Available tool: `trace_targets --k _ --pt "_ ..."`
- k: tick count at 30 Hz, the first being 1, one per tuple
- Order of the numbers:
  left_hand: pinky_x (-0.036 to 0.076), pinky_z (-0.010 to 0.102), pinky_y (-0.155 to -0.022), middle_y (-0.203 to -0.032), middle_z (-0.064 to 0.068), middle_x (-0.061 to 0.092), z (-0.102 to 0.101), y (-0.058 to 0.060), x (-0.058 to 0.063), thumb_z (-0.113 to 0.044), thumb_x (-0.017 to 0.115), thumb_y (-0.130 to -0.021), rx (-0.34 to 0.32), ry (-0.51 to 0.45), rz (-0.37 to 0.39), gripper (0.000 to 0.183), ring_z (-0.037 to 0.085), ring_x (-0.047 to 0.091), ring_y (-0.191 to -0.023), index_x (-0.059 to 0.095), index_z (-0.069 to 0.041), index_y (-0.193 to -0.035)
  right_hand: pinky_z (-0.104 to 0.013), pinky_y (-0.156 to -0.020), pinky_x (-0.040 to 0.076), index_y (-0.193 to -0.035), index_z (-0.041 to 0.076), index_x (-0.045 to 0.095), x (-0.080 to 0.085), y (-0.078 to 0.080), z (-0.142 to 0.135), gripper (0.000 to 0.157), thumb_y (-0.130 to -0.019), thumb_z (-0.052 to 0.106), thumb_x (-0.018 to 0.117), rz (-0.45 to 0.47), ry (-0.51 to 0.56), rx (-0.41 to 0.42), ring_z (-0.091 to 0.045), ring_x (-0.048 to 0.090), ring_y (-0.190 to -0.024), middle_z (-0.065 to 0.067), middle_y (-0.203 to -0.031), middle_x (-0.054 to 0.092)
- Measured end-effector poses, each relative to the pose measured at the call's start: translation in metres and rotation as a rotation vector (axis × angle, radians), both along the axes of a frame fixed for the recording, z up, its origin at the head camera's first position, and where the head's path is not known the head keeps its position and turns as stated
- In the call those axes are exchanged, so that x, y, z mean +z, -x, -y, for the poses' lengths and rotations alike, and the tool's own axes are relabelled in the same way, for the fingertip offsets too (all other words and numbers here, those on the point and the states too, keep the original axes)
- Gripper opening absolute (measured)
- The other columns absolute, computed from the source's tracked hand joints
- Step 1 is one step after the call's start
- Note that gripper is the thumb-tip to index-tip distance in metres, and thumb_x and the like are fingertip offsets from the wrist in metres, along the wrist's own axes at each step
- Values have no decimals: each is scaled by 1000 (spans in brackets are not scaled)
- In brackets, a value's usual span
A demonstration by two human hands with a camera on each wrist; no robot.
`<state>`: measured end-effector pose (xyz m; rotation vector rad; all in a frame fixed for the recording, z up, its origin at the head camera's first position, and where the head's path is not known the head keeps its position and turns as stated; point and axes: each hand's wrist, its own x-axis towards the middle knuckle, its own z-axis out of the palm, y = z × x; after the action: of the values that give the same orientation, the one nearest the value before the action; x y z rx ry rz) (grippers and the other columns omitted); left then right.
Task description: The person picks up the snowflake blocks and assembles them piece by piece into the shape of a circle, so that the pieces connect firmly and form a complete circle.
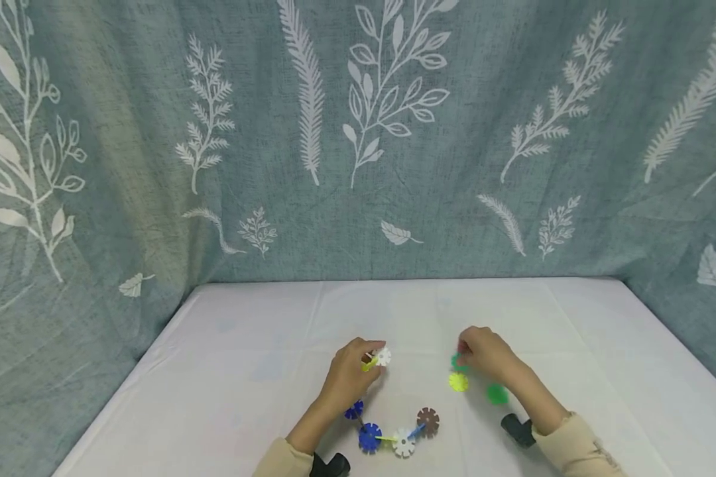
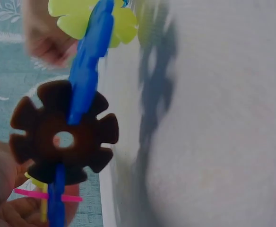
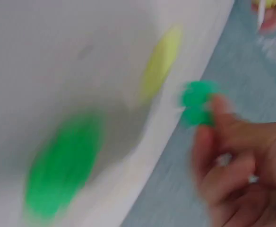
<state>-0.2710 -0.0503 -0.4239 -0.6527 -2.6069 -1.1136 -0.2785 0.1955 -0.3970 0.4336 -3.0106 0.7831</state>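
My left hand (image 1: pixel 347 377) grips the upper end of a chain of interlocking flower-shaped discs, beside a white disc (image 1: pixel 383 357) and a yellow disc (image 1: pixel 368 364). Below it hang or lie blue discs (image 1: pixel 370 438), another white disc (image 1: pixel 404 442) and a brown disc (image 1: pixel 427 422). Close up in the left wrist view are a brown disc (image 2: pixel 34 127) slotted with blue ones and a thin pink disc (image 2: pixel 29 193) near the fingers. My right hand (image 1: pixel 490 352) pinches a green disc (image 3: pixel 195 101) between thumb and finger. Near that hand are a loose yellow disc (image 1: pixel 458 382) and another green disc (image 1: pixel 497 395).
A white cloth covers the table (image 1: pixel 256 371). Behind it hangs a grey-green curtain (image 1: pixel 334 218) with white leaf prints. Black wrist devices (image 1: pixel 518 430) sit by both sleeves. The right wrist view is blurred.
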Motion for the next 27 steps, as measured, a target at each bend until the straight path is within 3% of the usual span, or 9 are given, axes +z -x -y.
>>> trace_targets --k 4,6,11,17,27 --pt "46 23 -68 -91 7 64 0 -1 0 -9 72 -76 33 -23 -24 35 19 61 -82 65 -2 -109 -19 -55 41 -73 8 64 -6 2 37 8 -80 7 67 -159 139 178 -5 48 -61 0 -69 61" --pt "47 23 -68 -92 8 64 0 -1 0 -9 72 -76 30 -34 -35 35 19 62 -81 65 -2 -110 -17 -54 41 -74 8 65 -8 3 51 7 -80 8 66 -212 164 217 -3 48 -59 -1 -69 63" --pt "50 23 -68 -91 10 65 0 0 -1 -9 72 -76 13 -43 -55 37 19 63 -79 64 0 -111 -16 -53 42 -77 5 65 -12 3 65 4 -81 4 65 -304 180 243 -2 50 -57 -3 -68 64" --pt "50 24 -69 -88 10 65 1 0 1 -9 73 -75 11 -34 -76 38 18 63 -78 64 3 -110 -14 -55 43 -78 4 66 -11 -1 72 2 -77 4 68 -399 118 195 -5 54 -61 -1 -72 63" --pt "50 23 -67 -84 10 65 -2 -2 4 -10 74 -73 30 -21 -84 37 16 61 -74 66 5 -106 -13 -58 47 -76 3 67 -13 -1 76 10 -72 -6 70 -485 118 205 -13 61 -65 -4 -72 64"
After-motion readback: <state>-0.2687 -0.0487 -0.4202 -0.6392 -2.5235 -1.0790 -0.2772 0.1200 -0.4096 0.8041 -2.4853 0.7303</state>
